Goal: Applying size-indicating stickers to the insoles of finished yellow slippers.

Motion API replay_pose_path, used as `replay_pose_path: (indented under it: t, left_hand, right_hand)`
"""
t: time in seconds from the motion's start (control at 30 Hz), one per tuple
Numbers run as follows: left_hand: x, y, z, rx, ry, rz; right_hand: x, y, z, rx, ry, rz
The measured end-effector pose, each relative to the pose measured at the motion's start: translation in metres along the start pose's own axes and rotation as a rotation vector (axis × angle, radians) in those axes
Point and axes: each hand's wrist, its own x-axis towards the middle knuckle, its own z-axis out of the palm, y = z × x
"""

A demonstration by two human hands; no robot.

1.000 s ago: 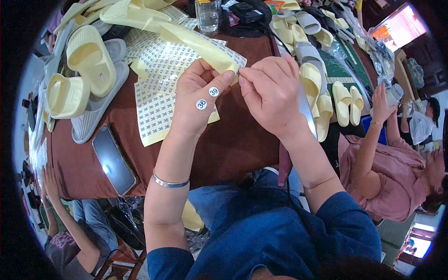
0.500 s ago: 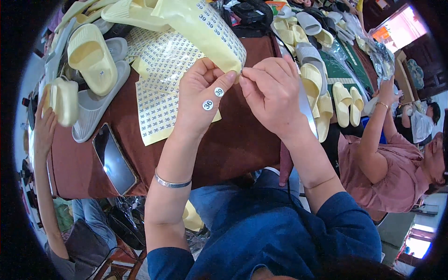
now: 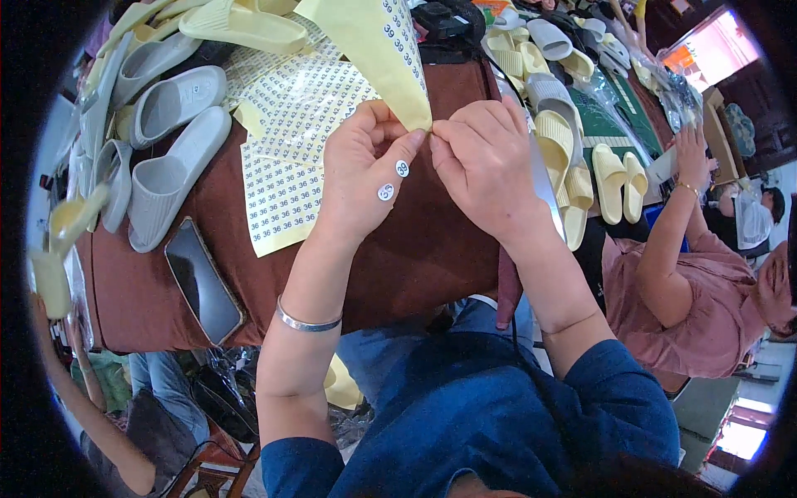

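My left hand (image 3: 365,166) pinches the lower corner of a yellow sticker sheet (image 3: 372,51) printed with rows of small round number labels. Two round white stickers (image 3: 385,192) cling to the skin by the base of that thumb. Thumb and forefinger of my right hand (image 3: 484,162) close at the same corner; whether a label sits between them is too small to make out. Beneath the held sheet, more sticker sheets (image 3: 286,195) lie overlapping on the brown cloth (image 3: 415,282).
Grey slides (image 3: 180,178) and a phone (image 3: 203,282) lie to the left, with a cream slide (image 3: 241,26) behind. Cream slides (image 3: 610,184) line the right side. A co-worker in pink (image 3: 664,307) sits at right; another person's arm (image 3: 91,415) holds cream slides at far left.
The co-worker at left has lifted a pair of cream slides off the pile and away leftward. My held sheet has swung slightly left, and my left hand has turned a little.
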Motion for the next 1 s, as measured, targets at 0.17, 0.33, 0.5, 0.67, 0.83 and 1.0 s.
replay_pose_path:
  t: [0.17, 0.33, 0.5, 0.67, 0.83, 1.0]
  left_hand:
    - [-0.001, -0.001, 0.002, 0.101, -0.003, 0.061]
    - [-0.002, -0.003, 0.0, 0.178, 0.008, 0.086]
    - [0.0, 0.0, 0.001, 0.033, -0.01, 0.028]
    - [0.002, 0.001, -0.006, -0.188, -0.071, -0.08]
    - [0.002, 0.006, -0.004, -0.311, -0.013, -0.178]
    - [0.004, 0.001, -0.01, -0.286, -0.074, -0.202]
  right_hand:
    - [-0.001, 0.001, 0.001, 0.008, -0.002, 0.008]
    - [-0.001, 0.002, 0.001, 0.05, 0.007, 0.019]
    - [0.0, 0.008, 0.003, 0.135, 0.054, 0.002]
    - [0.002, 0.007, 0.001, 0.222, 0.083, 0.03]
    - [0.002, 0.008, -0.001, 0.187, 0.124, 0.03]
    - [0.002, 0.003, -0.002, 0.127, 0.153, -0.035]
